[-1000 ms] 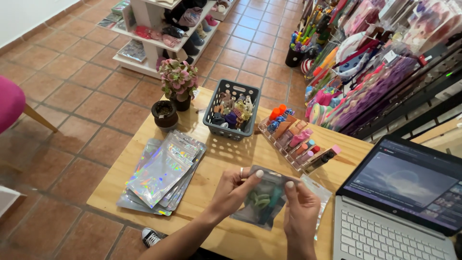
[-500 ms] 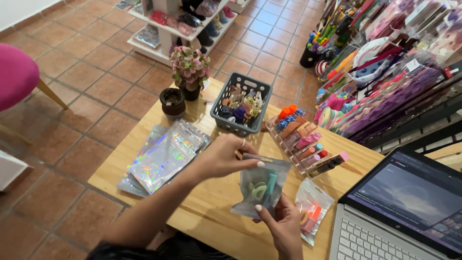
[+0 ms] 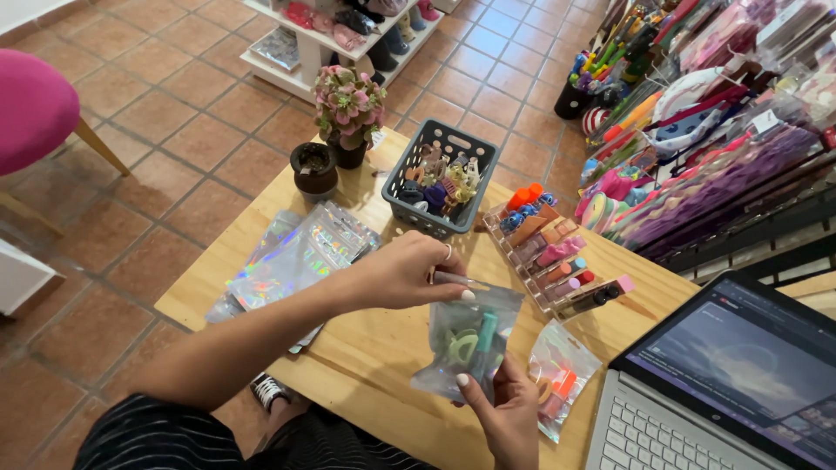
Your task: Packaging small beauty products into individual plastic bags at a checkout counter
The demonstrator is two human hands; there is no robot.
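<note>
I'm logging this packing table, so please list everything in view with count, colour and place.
Clear plastic zip pouch with small items inside: one, greenish contents, held above the table between both hands.
Second filled clear pouch: one, orange and pink contents, lying on the table beside the laptop.
Holographic foil pouches: a stack, silver iridescent, table's left part.
Grey plastic basket: one, full of small trinkets, table's far edge.
Clear tray of cosmetic tubes: one, mixed colours, right of the basket.
Pink potted flowers: one, far corner.
Dark empty pot: one, beside the flowers.
Silver laptop: one, open, right.
Wooden table: one, light.
Left hand: grip on the pouch's top.
Right hand: supports the pouch's bottom.
</note>
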